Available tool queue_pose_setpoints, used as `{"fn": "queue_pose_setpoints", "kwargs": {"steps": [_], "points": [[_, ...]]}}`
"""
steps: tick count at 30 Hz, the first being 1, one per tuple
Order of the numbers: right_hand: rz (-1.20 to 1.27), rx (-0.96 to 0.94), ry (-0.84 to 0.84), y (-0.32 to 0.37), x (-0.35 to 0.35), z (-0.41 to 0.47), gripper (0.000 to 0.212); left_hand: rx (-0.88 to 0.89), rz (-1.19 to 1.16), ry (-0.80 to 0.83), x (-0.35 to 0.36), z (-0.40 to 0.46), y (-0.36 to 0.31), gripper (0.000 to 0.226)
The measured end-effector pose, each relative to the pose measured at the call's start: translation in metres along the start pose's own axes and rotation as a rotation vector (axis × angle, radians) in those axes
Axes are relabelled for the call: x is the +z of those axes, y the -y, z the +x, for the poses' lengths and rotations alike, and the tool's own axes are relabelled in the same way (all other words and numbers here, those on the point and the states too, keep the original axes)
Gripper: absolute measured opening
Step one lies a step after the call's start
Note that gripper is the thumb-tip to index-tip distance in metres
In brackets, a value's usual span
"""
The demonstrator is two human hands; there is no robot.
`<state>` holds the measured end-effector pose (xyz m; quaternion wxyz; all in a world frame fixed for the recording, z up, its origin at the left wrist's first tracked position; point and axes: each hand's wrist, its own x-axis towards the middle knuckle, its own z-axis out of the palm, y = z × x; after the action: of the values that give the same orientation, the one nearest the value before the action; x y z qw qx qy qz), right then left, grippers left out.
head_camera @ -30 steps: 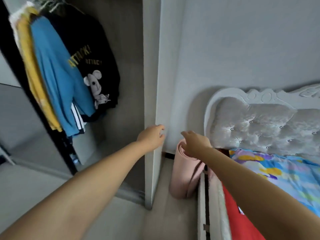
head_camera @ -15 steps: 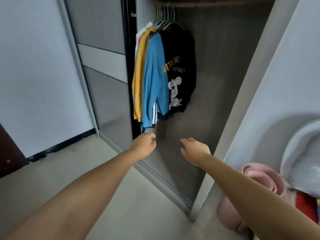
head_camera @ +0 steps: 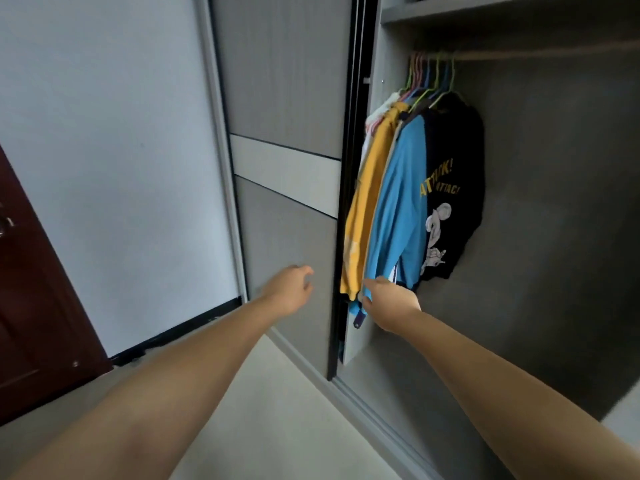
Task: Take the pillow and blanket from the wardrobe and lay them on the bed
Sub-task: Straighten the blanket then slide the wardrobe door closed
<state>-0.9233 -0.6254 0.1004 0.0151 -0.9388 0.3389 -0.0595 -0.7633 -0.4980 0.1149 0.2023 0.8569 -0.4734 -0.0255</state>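
Neither pillow nor blanket can be made out; the wardrobe (head_camera: pixel 554 237) interior at right is dark and cut off by the frame. Its grey sliding door (head_camera: pixel 287 209) stands mid-frame. The left hand (head_camera: pixel 289 292), fingers loosely curled and holding nothing, hovers before the door. The right hand (head_camera: pixel 391 306), fingers loosely spread and empty, reaches at the hem of the hanging blue shirt (head_camera: pixel 398 216).

I'm seeing a matt grey, faintly grained wardrobe door (head_camera: pixel 287 237), soft cloth shirts (head_camera: pixel 398 209) on thin plastic hangers (head_camera: pixel 429 77), and a glossy dark-red wooden door (head_camera: pixel 31 306).
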Motion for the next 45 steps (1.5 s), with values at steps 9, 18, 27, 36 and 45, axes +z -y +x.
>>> {"fn": "queue_pose_setpoints", "kwargs": {"steps": [9, 18, 27, 36, 45], "points": [[0.037, 0.028, -0.109, 0.005, -0.006, 0.157, 0.039, 0.104, -0.016, -0.049, -0.008, 0.148, 0.027, 0.039], [0.186, 0.116, -0.275, -0.015, -0.026, 0.337, 0.049, 0.259, 0.117, -0.182, -0.045, 0.334, 0.035, 0.036], [0.464, 0.218, -0.630, -0.018, -0.051, 0.440, 0.075, 0.561, 0.168, -0.444, -0.048, 0.482, -0.001, 0.078], [0.418, 0.276, -0.749, -0.021, -0.042, 0.475, 0.077, 0.931, 0.234, -0.613, -0.050, 0.558, 0.017, 0.092], [0.443, 0.376, -0.745, -0.032, -0.043, 0.442, 0.066, 1.085, 0.078, -0.741, -0.043, 0.536, -0.017, 0.068]]}}
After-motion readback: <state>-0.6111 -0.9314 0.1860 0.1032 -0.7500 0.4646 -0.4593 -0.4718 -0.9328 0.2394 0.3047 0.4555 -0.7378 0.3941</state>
